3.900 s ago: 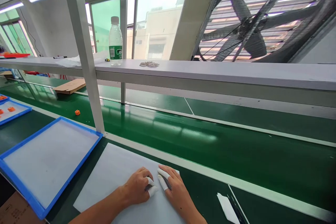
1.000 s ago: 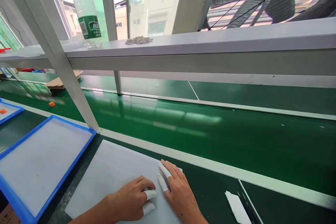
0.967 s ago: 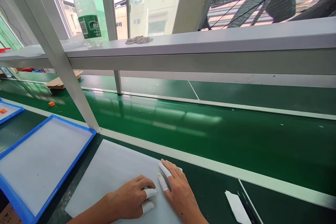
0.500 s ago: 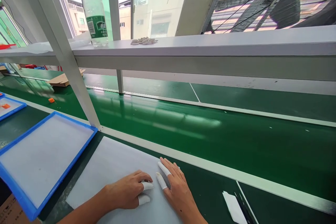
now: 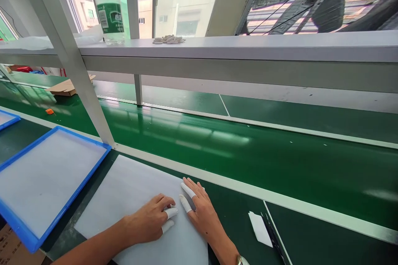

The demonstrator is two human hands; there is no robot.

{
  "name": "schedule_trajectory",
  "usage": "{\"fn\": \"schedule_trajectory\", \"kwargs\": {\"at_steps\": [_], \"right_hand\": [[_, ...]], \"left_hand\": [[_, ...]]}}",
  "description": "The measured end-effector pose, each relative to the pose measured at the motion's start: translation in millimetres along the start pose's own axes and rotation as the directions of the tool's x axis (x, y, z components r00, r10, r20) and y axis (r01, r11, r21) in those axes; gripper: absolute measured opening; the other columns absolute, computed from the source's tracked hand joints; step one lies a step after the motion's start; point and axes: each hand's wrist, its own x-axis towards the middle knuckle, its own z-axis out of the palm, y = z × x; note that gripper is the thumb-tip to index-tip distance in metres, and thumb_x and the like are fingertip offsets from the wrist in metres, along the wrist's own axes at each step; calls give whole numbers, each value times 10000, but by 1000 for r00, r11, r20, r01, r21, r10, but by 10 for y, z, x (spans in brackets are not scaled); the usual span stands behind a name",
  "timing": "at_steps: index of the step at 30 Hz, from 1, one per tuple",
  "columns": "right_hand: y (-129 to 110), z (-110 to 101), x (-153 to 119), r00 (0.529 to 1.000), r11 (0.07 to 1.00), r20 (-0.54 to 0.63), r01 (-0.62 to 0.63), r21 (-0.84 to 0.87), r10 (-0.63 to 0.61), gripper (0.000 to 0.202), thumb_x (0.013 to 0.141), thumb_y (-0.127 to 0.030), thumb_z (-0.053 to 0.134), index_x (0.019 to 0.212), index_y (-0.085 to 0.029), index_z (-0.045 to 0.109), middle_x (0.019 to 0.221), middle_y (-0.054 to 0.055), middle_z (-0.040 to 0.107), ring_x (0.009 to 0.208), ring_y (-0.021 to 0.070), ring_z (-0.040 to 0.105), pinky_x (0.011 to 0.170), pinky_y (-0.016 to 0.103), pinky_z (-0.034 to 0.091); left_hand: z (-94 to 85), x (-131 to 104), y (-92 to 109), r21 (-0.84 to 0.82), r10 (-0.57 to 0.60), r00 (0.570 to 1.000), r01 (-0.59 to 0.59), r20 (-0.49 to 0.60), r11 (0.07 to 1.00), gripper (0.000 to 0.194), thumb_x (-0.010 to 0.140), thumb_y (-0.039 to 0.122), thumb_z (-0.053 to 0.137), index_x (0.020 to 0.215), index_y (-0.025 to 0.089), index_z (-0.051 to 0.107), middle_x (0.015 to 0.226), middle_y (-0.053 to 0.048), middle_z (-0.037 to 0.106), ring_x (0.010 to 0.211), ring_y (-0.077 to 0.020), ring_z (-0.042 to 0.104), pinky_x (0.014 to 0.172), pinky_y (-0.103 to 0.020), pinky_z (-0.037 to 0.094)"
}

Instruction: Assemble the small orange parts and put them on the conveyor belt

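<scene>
Two hands fill my attention. The left hand [image 5: 152, 219] sits a little farther from the other than it did seconds ago, its fingers less curled; I cannot tell whether its tips pinch anything. The right hand [image 5: 202, 215] lies flat and released on the right part of the white sheet [image 5: 124, 190], spread over the dark green bench [image 5: 236, 223]. I take the wider gap to mean the work is staying on that sheet, around its far right corner. Snug matte finger covers [image 5: 171, 213] cap two digits per hand. The sheet looks smooth, straight-edged. Left of it sits a blue-rimmed rectangular frame [image 5: 90, 175]; rightward, a narrow white card [image 5: 260, 230]; beyond, a glossy green belt [image 5: 311, 169].
</scene>
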Motion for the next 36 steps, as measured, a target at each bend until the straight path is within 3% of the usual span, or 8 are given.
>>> {"fn": "schedule_trajectory", "kwargs": {"at_steps": [5, 11, 36], "right_hand": [[-24, -4, -2, 996, 999, -83, 46, 16, -45, 366, 966, -229, 530, 1326, -204, 596, 1366, 99, 636, 1308, 285, 565, 1092, 521, 474], [-42, -26, 8, 998, 999, -60, 38, 38, -36, 353, 927, -157, 539, 1265, -207, 628, 1356, 91, 638, 1295, 279, 565, 1052, 489, 502], [-70, -80, 42, 998, 999, -67, 23, 45, -20, 313, 958, -172, 510, 1251, -224, 607, 1323, 93, 656, 1264, 278, 585, 1035, 504, 492]], "left_hand": [[2, -2, -17, -3, 21, 1000, -21, -6, 1000, 269, 869, 77, 552, 1117, 136, 640, 1296, -126, 576, 1178, -278, 528, 1051, -404, 506], [-8, 10, -27, -51, -9, 1000, 10, 5, 999, 336, 866, 74, 542, 1171, 192, 622, 1308, -102, 579, 1169, -268, 538, 1025, -413, 521], [-114, 56, 41, -85, -34, 999, 35, 9, 996, 296, 870, 68, 526, 1112, 201, 632, 1277, -99, 604, 1131, -257, 577, 986, -425, 561]]}}
